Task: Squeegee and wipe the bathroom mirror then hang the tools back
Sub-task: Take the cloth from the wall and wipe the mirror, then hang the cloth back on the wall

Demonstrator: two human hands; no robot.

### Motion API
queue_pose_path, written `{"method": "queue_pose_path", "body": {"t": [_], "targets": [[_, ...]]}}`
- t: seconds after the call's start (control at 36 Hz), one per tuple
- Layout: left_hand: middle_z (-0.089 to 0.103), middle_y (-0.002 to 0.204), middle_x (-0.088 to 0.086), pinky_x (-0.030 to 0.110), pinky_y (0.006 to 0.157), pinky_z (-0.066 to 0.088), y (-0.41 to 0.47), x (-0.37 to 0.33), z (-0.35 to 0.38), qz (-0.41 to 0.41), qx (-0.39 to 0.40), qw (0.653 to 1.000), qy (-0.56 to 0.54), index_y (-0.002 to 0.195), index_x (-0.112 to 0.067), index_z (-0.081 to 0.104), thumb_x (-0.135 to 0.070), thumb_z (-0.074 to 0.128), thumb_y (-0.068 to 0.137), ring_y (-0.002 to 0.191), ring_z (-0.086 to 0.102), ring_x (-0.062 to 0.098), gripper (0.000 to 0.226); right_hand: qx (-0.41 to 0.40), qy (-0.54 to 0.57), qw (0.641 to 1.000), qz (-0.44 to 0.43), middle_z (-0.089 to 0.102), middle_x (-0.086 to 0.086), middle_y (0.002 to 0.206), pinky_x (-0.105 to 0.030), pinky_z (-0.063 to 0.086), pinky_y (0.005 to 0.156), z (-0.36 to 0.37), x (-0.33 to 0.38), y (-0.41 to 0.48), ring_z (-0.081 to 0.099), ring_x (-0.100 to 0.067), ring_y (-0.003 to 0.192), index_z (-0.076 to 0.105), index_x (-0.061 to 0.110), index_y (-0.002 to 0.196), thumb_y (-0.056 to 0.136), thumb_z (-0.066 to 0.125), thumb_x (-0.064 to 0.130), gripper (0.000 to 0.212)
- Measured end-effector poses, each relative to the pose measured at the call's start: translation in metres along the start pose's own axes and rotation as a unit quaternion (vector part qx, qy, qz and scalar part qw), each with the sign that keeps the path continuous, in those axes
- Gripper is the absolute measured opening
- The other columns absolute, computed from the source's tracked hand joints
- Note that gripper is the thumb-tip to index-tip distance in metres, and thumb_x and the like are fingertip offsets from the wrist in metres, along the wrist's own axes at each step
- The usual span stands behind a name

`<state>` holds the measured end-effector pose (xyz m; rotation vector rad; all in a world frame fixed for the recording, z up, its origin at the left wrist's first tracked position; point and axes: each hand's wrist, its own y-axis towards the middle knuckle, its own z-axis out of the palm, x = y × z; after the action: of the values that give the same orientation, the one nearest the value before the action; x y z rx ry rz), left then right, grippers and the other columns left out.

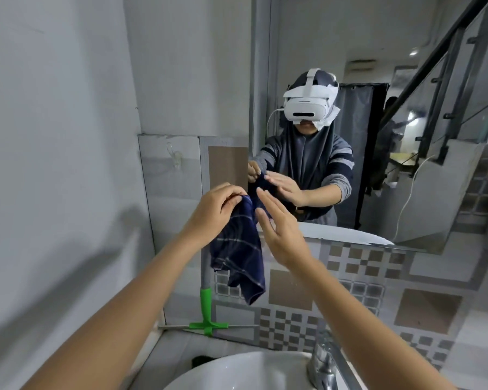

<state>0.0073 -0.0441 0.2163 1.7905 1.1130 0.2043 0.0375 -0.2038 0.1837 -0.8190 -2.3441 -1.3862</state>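
Soft checked cloth (238, 249), glossy mirror (378, 80), shiny metal tap (323, 367), green plastic squeegee (206, 311).

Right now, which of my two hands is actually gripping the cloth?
The left hand pinches the top of the dark blue checked cloth; the right hand is open, fingers spread, beside it.

Both bare forearms raised forward, converging. Left hand (214, 209) curled shut, fingertips pinching the top edge of a dark blue cloth (238, 251) (thumb against forefinger). Right hand (279, 229) flat and open, fingers extended together, palm facing left beside the cloth.
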Motion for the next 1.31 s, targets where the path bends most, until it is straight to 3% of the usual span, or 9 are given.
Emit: {"method": "queue_pose_path", "body": {"t": [0.17,0.36,0.56,0.78,0.89,1.03,1.17,1.25,1.31], "targets": [[0.063,0.089,0.003,0.012,0.077,0.043,-0.010,-0.003,-0.021,0.010,-0.023,1.000,0.005,0.095,-0.005,0.065,-0.001,0.052,0.089,0.082,0.056,0.004,0.015,0.038,0.090,0.995,0.000,0.062,0.008,0.101,0.000,0.039,0.078,0.010,0.022,-0.003,0.056,0.006,0.085,0.057,0.010,0.122,0.093,0.049,0.006,0.031],[0.060,0.094,0.001,0.014,0.081,0.045,-0.028,0.001,-0.040,-0.024,-0.010,1.000,0.009,0.098,-0.006,0.060,-0.001,0.049,0.091,0.088,0.058,0.012,0.014,0.023,0.074,0.997,0.001,0.064,0.003,0.088,-0.002,0.041,0.067,0.016,0.035,0.007,0.055,0.002,0.074,0.067,0.007,0.105,0.089,0.057,0.006,0.019],[0.060,0.100,0.005,0.011,0.077,0.045,-0.062,0.019,-0.041,-0.119,-0.028,0.992,-0.018,0.101,-0.009,0.058,-0.012,0.045,0.095,0.089,0.059,0.015,0.014,0.033,0.012,0.999,-0.041,0.071,-0.004,0.099,-0.002,0.039,0.078,0.019,0.043,0.022,0.058,-0.007,0.088,0.070,0.008,0.101,0.088,0.059,0.009,0.017],[0.063,0.101,0.004,0.016,0.072,0.051,-0.094,0.031,-0.023,-0.186,-0.099,0.971,-0.112,0.105,-0.016,0.062,-0.014,0.056,0.090,0.082,0.063,0.008,0.016,0.042,-0.031,0.997,-0.054,0.072,-0.006,0.096,-0.021,0.046,0.085,0.031,0.043,0.036,0.063,-0.015,0.090,0.072,0.006,0.097,0.087,0.059,0.008,0.015],[0.067,0.097,0.006,0.029,0.075,0.055,-0.088,0.046,-0.029,-0.203,-0.096,0.966,-0.124,0.101,-0.019,0.066,-0.010,0.062,0.086,0.082,0.066,0.016,0.018,0.053,-0.047,0.996,-0.052,0.072,-0.006,0.098,-0.012,0.043,0.083,0.037,0.044,0.048,0.064,-0.014,0.093,0.072,0.006,0.098,0.086,0.061,0.008,0.016],[0.067,0.087,-0.012,0.012,0.077,0.047,-0.051,0.065,-0.059,-0.162,-0.144,0.974,-0.062,0.095,-0.019,0.072,-0.010,0.064,0.084,0.082,0.063,0.001,0.016,0.036,-0.050,0.998,-0.017,0.073,-0.001,0.098,0.004,0.039,0.076,0.041,0.044,0.080,0.060,-0.002,0.087,0.074,0.012,0.099,0.084,0.065,0.012,0.017],[0.064,0.085,-0.009,0.003,0.075,0.040,0.003,0.083,-0.090,-0.104,-0.209,0.972,0.017,0.096,-0.014,0.072,-0.007,0.062,0.085,0.079,0.056,-0.011,0.016,-0.039,-0.040,0.998,-0.014,0.074,0.000,0.098,-0.010,0.043,0.081,0.052,0.066,0.128,0.064,-0.009,0.090,0.074,0.014,0.099,0.084,0.065,0.014,0.017],[0.064,0.091,-0.005,0.007,0.078,0.041,0.037,0.094,-0.104,-0.111,-0.245,0.963,0.032,0.098,-0.014,0.071,-0.008,0.056,0.088,0.082,0.056,-0.002,0.018,-0.073,-0.034,0.996,-0.024,0.073,-0.002,0.102,-0.010,0.042,0.084,0.060,0.083,0.162,0.064,-0.012,0.095,0.073,0.013,0.100,0.085,0.065,0.015,0.017],[0.066,0.094,0.000,0.011,0.081,0.043,0.055,0.101,-0.111,-0.120,-0.273,0.954,0.033,0.098,-0.013,0.070,-0.008,0.054,0.089,0.085,0.057,0.007,0.019,-0.084,-0.038,0.995,-0.023,0.072,-0.001,0.102,-0.023,0.050,0.086,0.066,0.091,0.180,0.065,-0.015,0.093,0.073,0.014,0.100,0.086,0.064,0.015,0.017]]}}
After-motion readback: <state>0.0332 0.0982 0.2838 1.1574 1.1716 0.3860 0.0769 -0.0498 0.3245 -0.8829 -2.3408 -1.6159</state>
